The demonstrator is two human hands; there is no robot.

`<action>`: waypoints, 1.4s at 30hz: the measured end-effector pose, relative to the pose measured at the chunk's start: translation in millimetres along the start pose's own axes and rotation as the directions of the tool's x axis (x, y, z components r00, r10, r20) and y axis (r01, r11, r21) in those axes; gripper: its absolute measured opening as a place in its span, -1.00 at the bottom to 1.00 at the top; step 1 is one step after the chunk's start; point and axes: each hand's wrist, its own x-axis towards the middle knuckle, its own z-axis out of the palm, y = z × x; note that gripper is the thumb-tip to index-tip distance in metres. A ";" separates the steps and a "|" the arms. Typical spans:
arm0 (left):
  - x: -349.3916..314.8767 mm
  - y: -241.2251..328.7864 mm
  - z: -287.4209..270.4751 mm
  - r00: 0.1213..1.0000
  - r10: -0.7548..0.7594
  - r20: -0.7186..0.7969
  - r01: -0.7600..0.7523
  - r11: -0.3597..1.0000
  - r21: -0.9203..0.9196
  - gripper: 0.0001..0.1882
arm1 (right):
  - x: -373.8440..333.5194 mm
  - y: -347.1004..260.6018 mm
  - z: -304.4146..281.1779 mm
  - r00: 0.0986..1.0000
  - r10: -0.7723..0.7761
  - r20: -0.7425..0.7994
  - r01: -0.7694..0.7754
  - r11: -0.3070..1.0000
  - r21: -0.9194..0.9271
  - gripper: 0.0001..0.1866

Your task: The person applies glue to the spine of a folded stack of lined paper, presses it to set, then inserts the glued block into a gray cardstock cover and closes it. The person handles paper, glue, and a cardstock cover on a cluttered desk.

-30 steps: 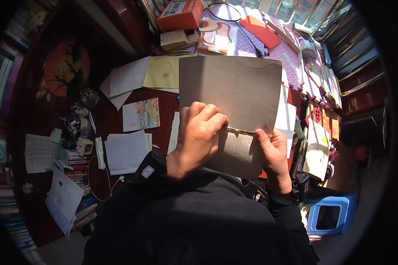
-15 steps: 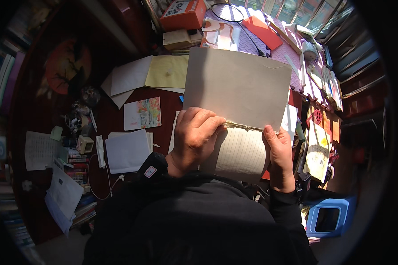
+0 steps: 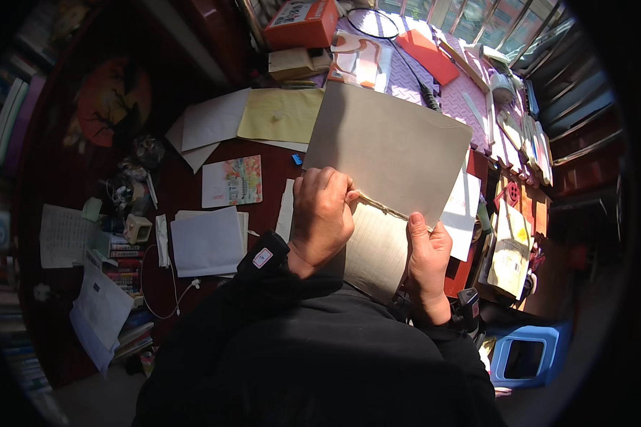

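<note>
Between my hands is a notebook, its plain grey-brown cover raised on the far side and its lined pages toward my body. A rough, frayed binding edge runs between the two. My left hand is closed on the left end of that edge, fingers curled and the thumb near the binding. My right hand grips the right side, its thumb pressed at the end of the binding and the fingers behind. The notebook is tilted, and a shadow crosses the cover's left part.
On the dark red desk lie a yellow envelope, a floral card, white paper and a white cable. An orange box stands at the back beside a purple mat. A blue stool is at lower right.
The notebook has turned clockwise, its right end dropping lower. My right hand has moved down and left with it, and my left hand has shifted slightly right.
</note>
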 end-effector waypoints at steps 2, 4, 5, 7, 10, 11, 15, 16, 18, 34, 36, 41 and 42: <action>-3.3 -2.7 5.1 0.999 -0.042 -0.010 0.042 0.999 -0.005 -0.89 | -3.6 4.4 4.1 1.000 -0.025 -0.004 0.024 0.999 -0.032 -0.82; -7.5 -5.0 9.2 0.997 -0.075 -0.020 0.075 0.997 -0.006 -0.90 | -4.4 7.3 4.8 0.999 -0.023 -0.024 0.022 0.999 -0.043 -0.82; -9.8 -5.9 10.8 0.996 -0.087 -0.025 0.087 0.996 -0.005 -0.90 | -4.1 8.3 4.0 0.999 -0.032 -0.016 0.031 0.997 -0.071 -0.81; -13.6 -7.3 13.0 0.995 -0.097 -0.038 0.097 0.995 0.006 -0.91 | -3.3 10.4 1.5 0.999 -0.041 -0.008 0.040 0.993 -0.107 -0.80; -16.3 -6.4 13.1 0.995 -0.087 -0.049 0.088 0.996 0.017 -0.91 | -0.6 14.9 -0.6 0.999 -0.050 -0.011 0.048 0.990 -0.134 -0.79; -17.3 -4.0 12.4 0.995 -0.088 -0.044 0.088 0.996 0.010 -0.91 | 0.5 16.4 -1.0 0.999 -0.052 -0.010 0.050 0.988 -0.149 -0.79; -28.5 18.3 6.3 0.991 0.122 0.057 -0.117 0.989 -0.088 -0.89 | 5.1 19.8 0.2 1.000 -0.018 -0.007 0.017 0.997 -0.081 -0.76; -30.2 23.4 5.1 0.977 0.192 0.093 -0.178 0.974 -0.136 -0.87 | 5.7 19.5 -0.1 1.000 -0.008 -0.008 0.007 0.998 -0.057 -0.76; -22.5 18.3 1.8 0.987 0.157 0.041 -0.150 0.979 -0.139 -0.85 | 8.2 18.0 -0.5 1.000 0.001 0.007 -0.001 1.000 0.003 -0.76; -5.7 -6.2 2.7 1.000 -0.010 0.029 0.011 1.000 -0.030 -0.89 | -1.8 15.8 3.5 0.999 -0.026 0.024 0.027 0.999 -0.041 -0.78; -10.2 -5.5 12.4 0.996 -0.092 -0.012 0.092 0.995 -0.046 -0.90 | -4.0 18.9 7.1 0.999 -0.043 -0.023 0.042 0.998 -0.057 -0.76; -19.8 -4.9 25.0 0.980 -0.195 -0.045 0.192 0.980 -0.055 -0.90 | -2.9 25.2 4.1 0.994 -0.100 -0.042 0.092 0.981 -0.170 -0.73; -20.8 -4.0 26.1 0.977 -0.203 -0.064 0.200 0.978 -0.052 -0.90 | -3.1 26.3 3.8 0.994 -0.093 -0.051 0.084 0.983 -0.164 -0.72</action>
